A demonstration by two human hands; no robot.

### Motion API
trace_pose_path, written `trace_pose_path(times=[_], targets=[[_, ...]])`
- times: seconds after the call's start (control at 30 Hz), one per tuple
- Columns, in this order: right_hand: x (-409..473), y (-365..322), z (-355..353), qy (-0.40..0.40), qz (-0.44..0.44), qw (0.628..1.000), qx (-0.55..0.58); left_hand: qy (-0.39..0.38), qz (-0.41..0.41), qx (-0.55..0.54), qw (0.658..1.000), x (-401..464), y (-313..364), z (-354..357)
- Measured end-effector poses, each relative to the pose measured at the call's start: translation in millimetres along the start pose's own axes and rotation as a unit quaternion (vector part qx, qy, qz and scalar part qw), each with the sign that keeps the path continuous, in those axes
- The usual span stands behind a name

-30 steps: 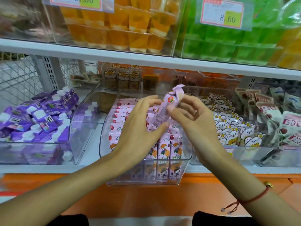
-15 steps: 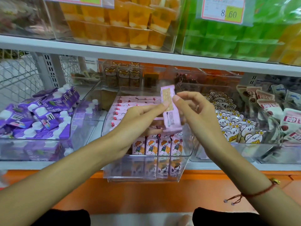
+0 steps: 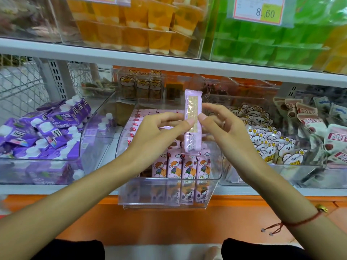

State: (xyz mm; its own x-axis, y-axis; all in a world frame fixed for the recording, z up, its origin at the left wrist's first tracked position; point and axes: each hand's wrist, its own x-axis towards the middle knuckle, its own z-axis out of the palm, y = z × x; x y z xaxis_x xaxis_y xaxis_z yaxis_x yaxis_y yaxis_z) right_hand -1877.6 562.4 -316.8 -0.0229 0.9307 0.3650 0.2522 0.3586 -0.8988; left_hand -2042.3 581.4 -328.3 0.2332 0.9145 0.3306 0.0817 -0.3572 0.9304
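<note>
A slim pink packet [image 3: 193, 121] stands upright in the centre of the frame, its plain back with a pale yellow seam strip turned toward the camera. Both hands hold it at mid-height. The left hand [image 3: 159, 132] pinches its left edge between thumb and fingertips, and the right hand [image 3: 223, 128] pinches its right edge the same way, the other fingers loosely curled. A second ago the packet leaned to the right with its printed front showing; half a second ago it had been turned to its back but sat a little tilted; now it is straight, and more of it stands above the fingers.

Directly behind and below the packet is a clear plastic bin [image 3: 169, 201] on the lower shelf, filled with matching pink packets [image 3: 187, 169] standing in rows, cartoon children printed on them. The held packet's lower end hangs just above the front row, not touching it as far as can be seen.

At the left of the frame a second clear bin holds purple pouches [image 3: 43, 132] with white caps. At the right, white packets with bear faces [image 3: 266, 139] fill another bin. Across the top shelf sit orange jelly cups [image 3: 150, 25] on the left and green jelly cups [image 3: 262, 44] on the right, under a price tag [image 3: 262, 10] reading 8.60. A red cord bracelet [image 3: 300, 220] circles the right wrist at lower right
</note>
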Motion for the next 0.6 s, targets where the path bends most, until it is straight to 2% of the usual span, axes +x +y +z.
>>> trace_pose_path(times=[0.13,0.23,0.47,0.6], targets=[[-1.6,-2.7,-3.6,-0.026,-0.056,0.998,0.001,-0.022,0.070,0.024,0.997,1.6,-3.7,-3.5],[-3.4,-4.6,-5.4,-0.052,-0.103,0.993,-0.022,-0.039,0.089,0.007,0.995,1.6,-5.5,-5.5],[-5.8,-3.7,-4.5,-0.064,-0.130,0.988,-0.047,-0.043,0.084,-0.009,0.996,0.5,-8.1,-4.9],[-7.6,-1.9,-5.2,-0.049,-0.137,0.984,-0.107,-0.030,0.048,-0.068,0.996,0.5,-5.2,-3.0]])
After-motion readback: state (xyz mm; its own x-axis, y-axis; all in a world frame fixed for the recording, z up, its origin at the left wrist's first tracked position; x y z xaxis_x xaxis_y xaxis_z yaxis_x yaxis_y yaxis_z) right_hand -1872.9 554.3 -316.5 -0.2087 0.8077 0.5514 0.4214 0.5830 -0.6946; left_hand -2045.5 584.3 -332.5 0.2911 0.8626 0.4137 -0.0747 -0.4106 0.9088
